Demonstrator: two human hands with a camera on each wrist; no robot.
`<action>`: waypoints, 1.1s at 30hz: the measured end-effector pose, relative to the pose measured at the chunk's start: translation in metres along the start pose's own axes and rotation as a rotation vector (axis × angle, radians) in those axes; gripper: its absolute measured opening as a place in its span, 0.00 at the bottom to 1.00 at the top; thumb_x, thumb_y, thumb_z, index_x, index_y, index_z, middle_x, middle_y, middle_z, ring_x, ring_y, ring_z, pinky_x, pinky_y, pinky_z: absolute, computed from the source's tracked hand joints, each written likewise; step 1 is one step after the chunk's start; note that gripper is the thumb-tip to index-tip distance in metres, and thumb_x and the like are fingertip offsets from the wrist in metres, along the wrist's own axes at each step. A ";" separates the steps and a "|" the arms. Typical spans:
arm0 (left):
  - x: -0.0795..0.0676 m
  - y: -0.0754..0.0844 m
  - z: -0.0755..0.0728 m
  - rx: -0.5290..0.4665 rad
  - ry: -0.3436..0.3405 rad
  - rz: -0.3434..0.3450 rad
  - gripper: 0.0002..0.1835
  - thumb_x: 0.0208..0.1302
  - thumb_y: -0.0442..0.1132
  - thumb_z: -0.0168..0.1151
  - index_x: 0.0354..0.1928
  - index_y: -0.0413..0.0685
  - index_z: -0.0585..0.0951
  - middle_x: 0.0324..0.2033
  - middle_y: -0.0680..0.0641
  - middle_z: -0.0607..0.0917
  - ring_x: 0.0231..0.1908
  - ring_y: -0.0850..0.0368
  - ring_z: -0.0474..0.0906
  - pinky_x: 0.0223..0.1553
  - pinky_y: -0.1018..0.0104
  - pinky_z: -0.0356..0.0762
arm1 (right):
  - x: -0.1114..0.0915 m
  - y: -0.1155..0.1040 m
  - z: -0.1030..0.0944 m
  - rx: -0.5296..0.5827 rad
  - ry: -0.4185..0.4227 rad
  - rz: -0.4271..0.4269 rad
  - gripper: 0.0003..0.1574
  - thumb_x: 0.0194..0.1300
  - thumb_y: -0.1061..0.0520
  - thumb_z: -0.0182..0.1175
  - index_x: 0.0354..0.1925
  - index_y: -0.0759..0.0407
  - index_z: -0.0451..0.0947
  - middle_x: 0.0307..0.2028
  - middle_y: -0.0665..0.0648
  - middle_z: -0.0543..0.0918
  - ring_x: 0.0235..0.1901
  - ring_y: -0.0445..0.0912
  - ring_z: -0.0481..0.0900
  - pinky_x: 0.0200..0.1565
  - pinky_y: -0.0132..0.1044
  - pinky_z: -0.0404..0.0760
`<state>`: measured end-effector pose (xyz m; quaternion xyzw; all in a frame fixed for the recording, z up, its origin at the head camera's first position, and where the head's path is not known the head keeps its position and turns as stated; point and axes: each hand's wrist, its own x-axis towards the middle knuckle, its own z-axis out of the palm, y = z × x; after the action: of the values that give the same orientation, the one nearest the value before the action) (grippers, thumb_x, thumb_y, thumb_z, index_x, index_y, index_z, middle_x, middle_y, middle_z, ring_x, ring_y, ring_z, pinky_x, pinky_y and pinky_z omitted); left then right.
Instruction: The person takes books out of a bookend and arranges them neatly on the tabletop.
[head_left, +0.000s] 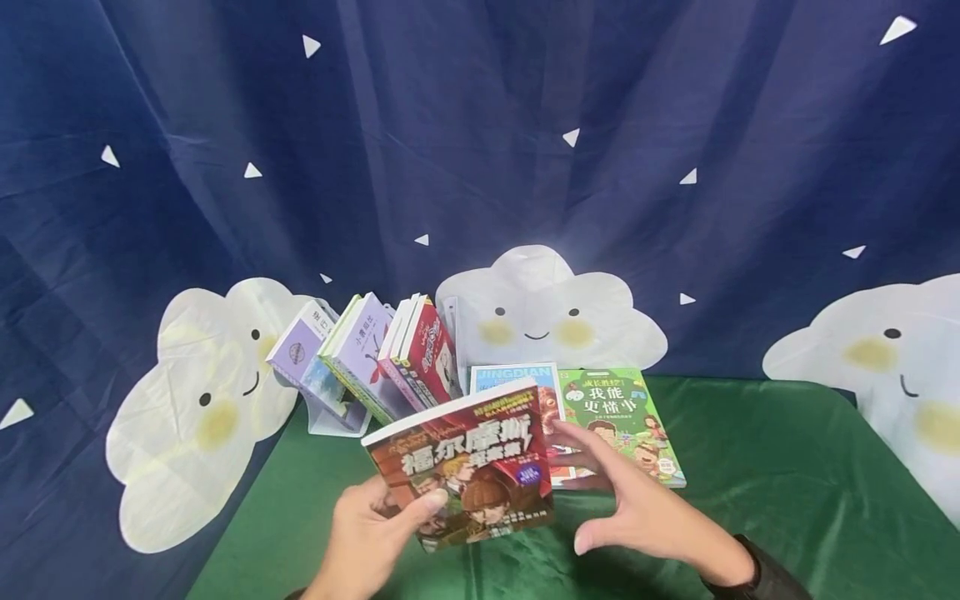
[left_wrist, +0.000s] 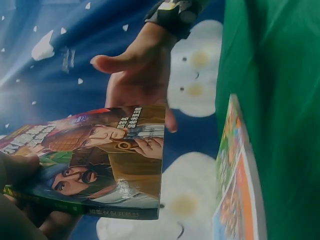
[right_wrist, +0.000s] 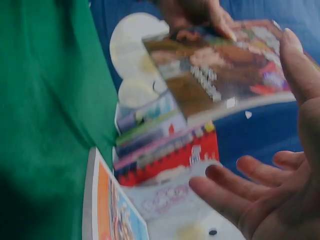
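A brown and red illustrated book (head_left: 480,467) is held up over the green table, its cover facing me and tilted. My left hand (head_left: 375,533) grips its lower left side, with the thumb on the cover and the other fingers behind. In the left wrist view the book (left_wrist: 110,165) shows a bearded figure and a dark spine. Just right of the book, my right hand (head_left: 637,508) is spread with thumb and fingers apart. Nothing lies between those fingers in the right wrist view, where the hand (right_wrist: 270,195) faces the book (right_wrist: 215,70).
A white book rack (head_left: 330,423) at the back left holds several leaning books, including a lilac book (head_left: 367,342) and a red book (head_left: 433,354). Behind the held book lie a blue-bordered book (head_left: 517,373) and a green book (head_left: 622,425) on the green cloth (head_left: 750,442). A dark blue curtain (head_left: 480,125) hangs behind.
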<state>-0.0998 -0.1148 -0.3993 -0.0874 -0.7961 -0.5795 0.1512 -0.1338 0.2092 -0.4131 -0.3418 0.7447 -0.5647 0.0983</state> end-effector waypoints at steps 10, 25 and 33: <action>-0.010 -0.008 0.018 -0.078 -0.223 -0.125 0.11 0.60 0.37 0.75 0.27 0.40 0.83 0.19 0.53 0.85 0.19 0.74 0.71 0.22 0.74 0.74 | -0.010 -0.014 0.024 0.055 -0.026 0.017 0.48 0.71 0.55 0.66 0.80 0.50 0.54 0.68 0.61 0.78 0.62 0.38 0.81 0.54 0.35 0.88; -0.011 -0.011 0.026 -0.162 -0.398 -0.209 0.28 0.63 0.37 0.73 0.18 0.30 0.64 0.14 0.61 0.66 0.16 0.72 0.59 0.22 0.76 0.66 | -0.019 -0.010 0.036 -0.020 0.116 -0.087 0.22 0.76 0.69 0.54 0.64 0.60 0.74 0.42 0.60 0.89 0.33 0.30 0.78 0.31 0.32 0.83; -0.006 -0.014 0.024 -0.229 -0.581 -0.243 0.15 0.67 0.41 0.70 0.41 0.32 0.84 0.28 0.46 0.90 0.30 0.67 0.84 0.37 0.70 0.84 | -0.029 -0.009 0.037 0.061 0.106 0.043 0.20 0.80 0.65 0.51 0.66 0.66 0.71 0.52 0.64 0.88 0.45 0.35 0.87 0.40 0.36 0.89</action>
<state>-0.1016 -0.0961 -0.4209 -0.1700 -0.7401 -0.6299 -0.1632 -0.0889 0.1978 -0.4248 -0.2920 0.7386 -0.6022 0.0810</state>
